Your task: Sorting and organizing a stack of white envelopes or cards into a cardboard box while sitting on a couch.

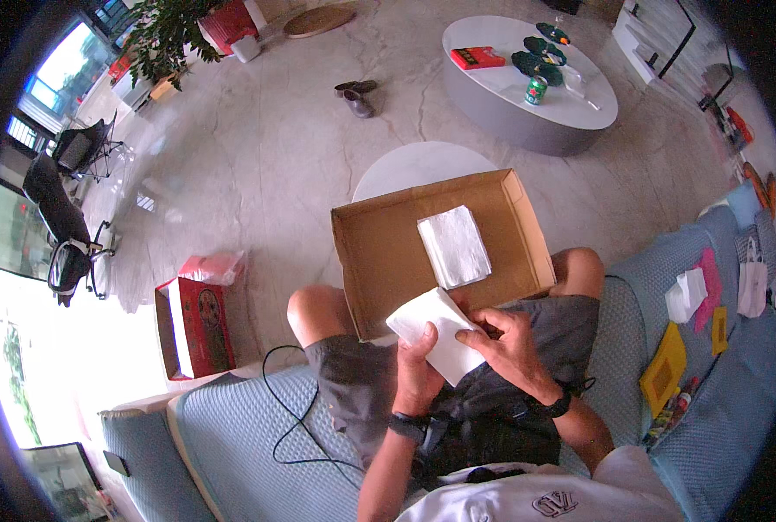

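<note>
Both my hands grip a folded white paper napkin [437, 333] above my lap. My left hand [418, 365] holds its lower left side, thumb on top. The thumb and fingers of my right hand [509, 346] pinch its right edge; some of those fingertips are hidden. Just beyond the napkin, a shallow cardboard box [388, 261] rests across my knees. Inside lies a stack of folded white napkins [454, 246], right of the box's middle.
A round white table [420, 163] shows behind the box. Left on the floor stands a red box [208, 326] beside a pink plastic pack [212, 266]. Yellow envelopes [663, 372] and white tissues [685, 295] lie on the blue sofa [623, 339] at right. A black cable [296, 424] crosses the seat.
</note>
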A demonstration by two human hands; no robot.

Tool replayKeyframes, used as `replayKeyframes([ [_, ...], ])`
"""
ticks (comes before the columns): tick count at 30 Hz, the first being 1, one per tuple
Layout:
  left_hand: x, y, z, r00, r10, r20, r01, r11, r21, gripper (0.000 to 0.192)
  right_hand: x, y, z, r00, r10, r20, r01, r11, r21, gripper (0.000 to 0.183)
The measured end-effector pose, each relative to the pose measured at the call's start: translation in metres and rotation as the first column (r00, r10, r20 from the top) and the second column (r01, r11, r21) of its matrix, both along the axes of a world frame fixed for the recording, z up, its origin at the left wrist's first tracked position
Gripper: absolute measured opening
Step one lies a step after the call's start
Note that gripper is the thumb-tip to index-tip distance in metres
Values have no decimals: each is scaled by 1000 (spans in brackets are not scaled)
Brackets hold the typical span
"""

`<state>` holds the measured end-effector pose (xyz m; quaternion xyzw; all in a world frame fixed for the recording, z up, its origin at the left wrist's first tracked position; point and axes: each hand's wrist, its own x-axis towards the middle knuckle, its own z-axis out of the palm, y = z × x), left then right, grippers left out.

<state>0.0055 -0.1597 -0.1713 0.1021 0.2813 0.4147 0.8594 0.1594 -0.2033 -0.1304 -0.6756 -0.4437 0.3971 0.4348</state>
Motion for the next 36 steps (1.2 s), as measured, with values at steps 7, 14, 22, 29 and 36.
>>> replayKeyframes([
  [7, 3, -2, 7, 988, -8, -154, 12, 1000, 26, 29, 7, -4, -16, 1000, 0, -1, 0, 999, 51, 23],
  [14, 5, -6, 15, 973, -49, -224, 79, 989, 127, 29, 9, -10, -5, 996, 16, 89, -28, 991, 134, 21],
  [22, 5, -4, 15, 997, -69, 25, 59, 956, 288, 30, 10, -16, 38, 872, -150, 465, -95, 882, 462, 26],
  [29, 7, -6, 12, 998, -61, -3, 58, 931, 361, 30, 5, -15, 52, 743, -135, 656, -312, 796, 518, 31],
  [36, 11, -7, 13, 996, -78, 50, 55, 935, 350, 33, 0, -9, 46, 766, -142, 626, -297, 786, 542, 28],
])
